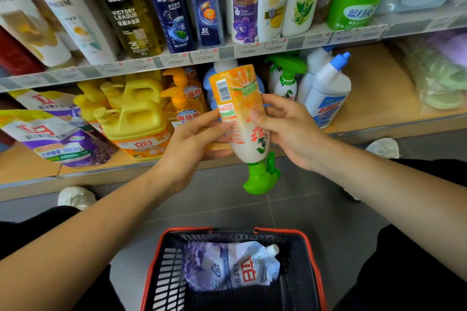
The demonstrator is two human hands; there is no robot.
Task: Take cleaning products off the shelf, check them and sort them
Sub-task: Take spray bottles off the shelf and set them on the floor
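Both your hands, left hand (194, 144) and right hand (290, 129), grip an upturned spray bottle (240, 108) (green trigger downward); below them, a shopping basket (307, 242) holds a detergent pouch (232, 265).

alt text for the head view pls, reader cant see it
A left hand and a right hand hold an orange-and-white plastic spray bottle upside down, its green trigger toward the floor, before shop shelves of shampoo and detergent. Below, a black plastic basket with a red rim holds a purple-and-white refill pouch.

White shoes (75, 197) stand on grey floor tiles (316, 209).
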